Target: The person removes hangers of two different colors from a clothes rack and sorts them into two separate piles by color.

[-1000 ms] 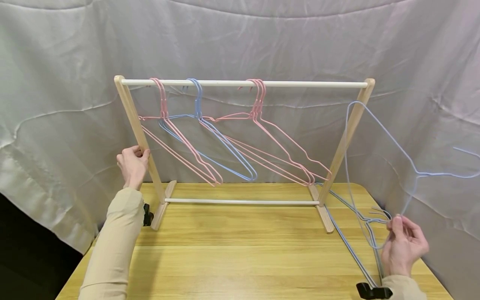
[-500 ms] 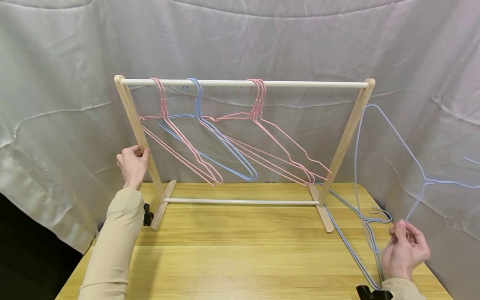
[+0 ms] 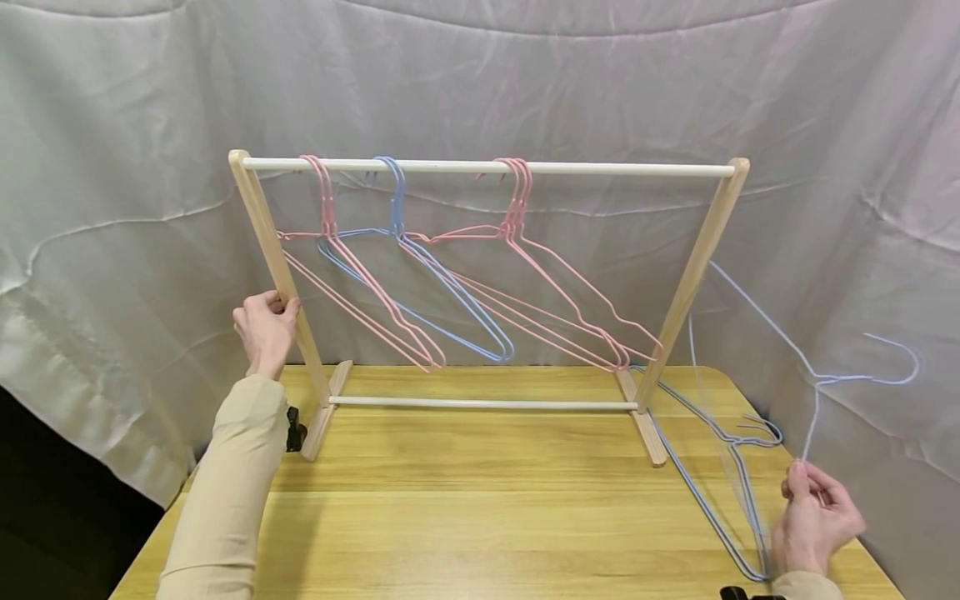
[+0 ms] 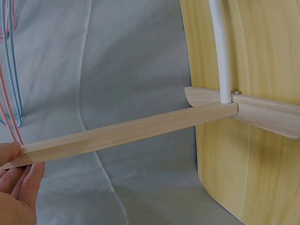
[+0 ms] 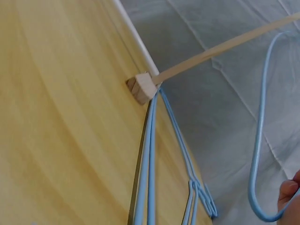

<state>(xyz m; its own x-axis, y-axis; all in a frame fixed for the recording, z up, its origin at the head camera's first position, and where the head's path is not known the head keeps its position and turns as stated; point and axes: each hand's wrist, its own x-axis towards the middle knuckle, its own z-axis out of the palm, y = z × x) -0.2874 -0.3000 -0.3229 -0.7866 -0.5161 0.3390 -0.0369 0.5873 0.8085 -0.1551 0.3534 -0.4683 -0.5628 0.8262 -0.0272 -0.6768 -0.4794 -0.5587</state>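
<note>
My left hand (image 3: 266,333) grips the left wooden upright (image 3: 262,221) of a small clothes rack, thumb on one side and fingers on the other. In my right hand (image 3: 817,517) a light blue wire hanger (image 3: 843,378) is pinched near one end of its shoulder, off the table at the right. Its hook points right, and part of its frame is blurred. The right wrist view shows the bend of this blue hanger (image 5: 259,140) at the fingertips (image 5: 288,191). More blue hangers (image 3: 697,496) lie stacked on the table beside the rack's right foot.
Pink hangers (image 3: 327,200), blue hangers (image 3: 397,196) and more pink hangers (image 3: 516,200) hang in separate groups on the white top rail (image 3: 630,168). A lower white bar (image 3: 480,404) joins the feet above the wooden table (image 3: 480,533). Grey curtains (image 3: 480,83) surround it.
The held hanger first shifted right, then swung back left and lower, with its hook fully in view now. My right hand sank slightly. The left hand and rack stayed put.
</note>
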